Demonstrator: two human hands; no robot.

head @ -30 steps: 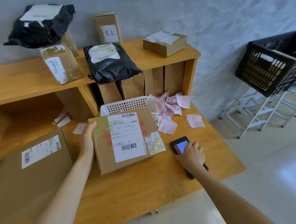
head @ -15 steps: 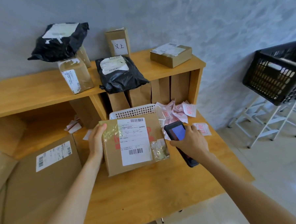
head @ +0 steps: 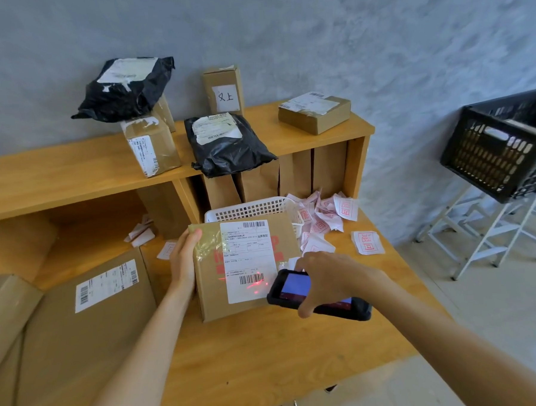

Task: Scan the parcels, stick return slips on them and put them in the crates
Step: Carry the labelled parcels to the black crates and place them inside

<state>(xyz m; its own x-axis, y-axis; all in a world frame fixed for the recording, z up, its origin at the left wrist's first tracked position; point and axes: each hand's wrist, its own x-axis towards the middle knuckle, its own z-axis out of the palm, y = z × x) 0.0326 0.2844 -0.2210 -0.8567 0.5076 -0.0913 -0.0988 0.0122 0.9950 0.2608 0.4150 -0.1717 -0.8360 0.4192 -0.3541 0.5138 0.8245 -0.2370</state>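
A brown cardboard parcel [head: 211, 280] with a white shipping label stands tilted on the wooden table [head: 268, 358]. My left hand [head: 184, 260] grips its left edge. My right hand [head: 332, 277] holds a black handheld scanner [head: 293, 290] over the parcel's lower right corner. Red scan light falls on the label's lower barcode [head: 251, 279]. White return slips with red stamps [head: 323, 218] lie heaped behind the parcel, and one slip [head: 367, 242] lies apart on the table. A black crate [head: 499, 147] sits on a white stand at the right.
A white mesh basket [head: 254, 208] stands behind the parcel. A large flat carton [head: 80, 321] lies at the left. On the shelf top [head: 57, 173] sit two black bags [head: 226, 146] [head: 124, 89] and several brown boxes [head: 314, 112]. The table's edge drops to the floor at right.
My right hand lifted the scanner from the table and brought it left over the parcel's label, where red light now shows. My left hand tilted the parcel up.
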